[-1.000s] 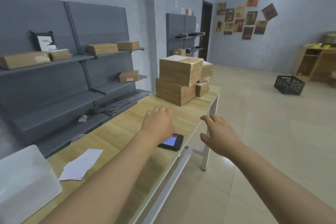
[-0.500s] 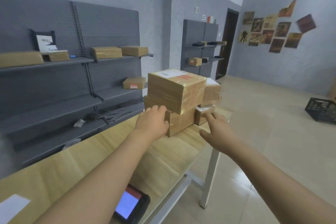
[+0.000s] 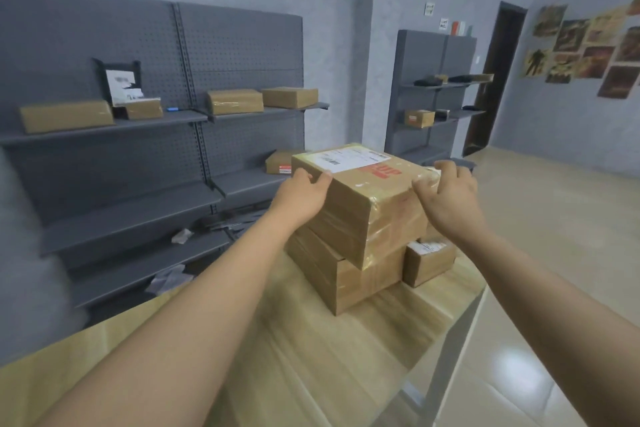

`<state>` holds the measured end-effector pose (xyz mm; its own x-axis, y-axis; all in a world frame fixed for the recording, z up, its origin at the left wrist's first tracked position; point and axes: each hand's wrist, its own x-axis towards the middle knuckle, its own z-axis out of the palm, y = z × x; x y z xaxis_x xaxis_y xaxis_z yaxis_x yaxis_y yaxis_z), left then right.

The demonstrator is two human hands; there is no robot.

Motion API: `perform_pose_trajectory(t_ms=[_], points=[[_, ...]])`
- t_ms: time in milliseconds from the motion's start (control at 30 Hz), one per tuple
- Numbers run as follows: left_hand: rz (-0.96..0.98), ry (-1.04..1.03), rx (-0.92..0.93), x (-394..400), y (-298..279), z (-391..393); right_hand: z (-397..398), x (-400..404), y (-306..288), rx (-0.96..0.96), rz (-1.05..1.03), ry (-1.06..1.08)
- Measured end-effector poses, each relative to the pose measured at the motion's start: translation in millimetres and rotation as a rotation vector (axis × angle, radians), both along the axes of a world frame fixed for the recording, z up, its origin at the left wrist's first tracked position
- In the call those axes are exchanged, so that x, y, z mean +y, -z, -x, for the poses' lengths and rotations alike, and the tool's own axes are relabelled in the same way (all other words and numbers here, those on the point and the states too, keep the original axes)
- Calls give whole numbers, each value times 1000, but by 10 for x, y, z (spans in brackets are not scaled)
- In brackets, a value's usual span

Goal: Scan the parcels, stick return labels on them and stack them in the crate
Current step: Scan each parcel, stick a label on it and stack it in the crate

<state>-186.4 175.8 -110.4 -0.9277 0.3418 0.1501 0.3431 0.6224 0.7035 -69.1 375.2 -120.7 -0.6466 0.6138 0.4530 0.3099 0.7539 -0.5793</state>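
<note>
Both forearms reach out over the wooden table (image 3: 311, 357) toward the parcel stack at its far end. Left hand (image 3: 299, 196) lies against the near-left upper edge of the top parcel (image 3: 367, 204), thumb up at the top edge, fingers held together and curled against the side. Right hand (image 3: 448, 196) is on the far-right corner, fingers slightly spread and hooked over the taped edge. The top parcel sits skewed on a larger lower parcel (image 3: 341, 276), overhanging it toward the viewer; a small parcel (image 3: 427, 262) stands just beside on the right. Judgement: step in hand is lifting the top parcel off for scanning. To do it well, press in evenly from both sides, lift straight up so the lower one is not dragged, and keep the labelled face upward. The tape wrap looks glossy, so grip may slip; hands lower on the sides would help. Shipping label (image 3: 349, 158) on top is white with a barcode and lines of print too blurred to read; red lettering (image 3: 386, 170) beside it, upside-down, not legible. Farther off, grey shelving (image 3: 166, 121) holds more brown cartons. No crate in view.
</note>
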Motion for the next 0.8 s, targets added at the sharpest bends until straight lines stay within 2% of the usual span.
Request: perform_pose_trajectory(t_ms=[133, 200, 367, 567, 800], points=[[-200, -75, -254, 209, -75, 172, 262, 275, -48, -26, 160, -23], [-213, -103, -290, 257, -82, 206, 349, 334, -55, -56, 230, -74], [-235, -147, -284, 213, -77, 260, 500, 248, -72, -40, 340, -180], [-445, -213, -276, -232, -148, 109, 467, -170, -188, 44, 396, -330], [-566, -479, -188, -1163, -1, -393, 270, -1029, -100, 30, 521, -628]])
